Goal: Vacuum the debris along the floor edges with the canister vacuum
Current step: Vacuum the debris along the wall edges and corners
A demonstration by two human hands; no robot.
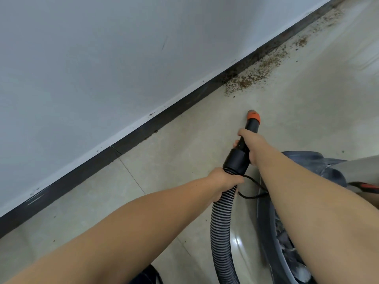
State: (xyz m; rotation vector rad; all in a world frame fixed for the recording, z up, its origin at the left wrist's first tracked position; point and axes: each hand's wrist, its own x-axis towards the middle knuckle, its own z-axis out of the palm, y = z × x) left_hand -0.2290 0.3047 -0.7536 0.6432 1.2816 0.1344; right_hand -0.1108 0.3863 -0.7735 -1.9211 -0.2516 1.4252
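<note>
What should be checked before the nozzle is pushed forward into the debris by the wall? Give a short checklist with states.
1. Right hand grips the black wand: ok.
2. Left hand holds the ribbed hose at the cuff: ok.
3. Orange nozzle tip reaches the debris: not ok, bare floor between.
4. Thin black cord clear of the hose: cannot tell.
5. Suction on: cannot tell.
</note>
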